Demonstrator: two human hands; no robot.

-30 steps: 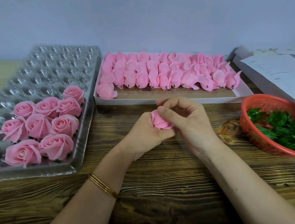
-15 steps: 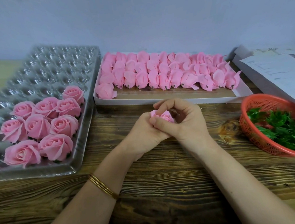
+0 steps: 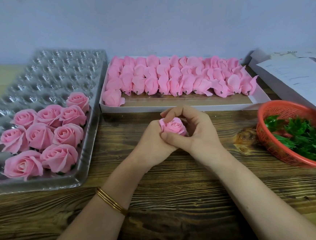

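A pink rose head [image 3: 174, 127] sits between both hands over the middle of the wooden table [image 3: 160, 205], its open face turned up toward me. My left hand [image 3: 151, 146] grips it from below and from the left. My right hand [image 3: 196, 134] curls over it, the fingers on its far side and the thumb pressed against its near side. The flower's underside is hidden by the hands.
A clear plastic cell tray [image 3: 59, 76] at the left holds several finished pink roses [image 3: 41, 136]. A white cardboard box [image 3: 190, 106] behind the hands holds rows of closed pink buds [image 3: 178, 76]. A red basket [image 3: 277, 114] of green leaves [image 3: 306, 136] stands at the right, papers [image 3: 291, 75] behind it.
The rose has been turned in the hands from lying sideways to facing up, its petals now spread wider. My right fingers have shifted around it.
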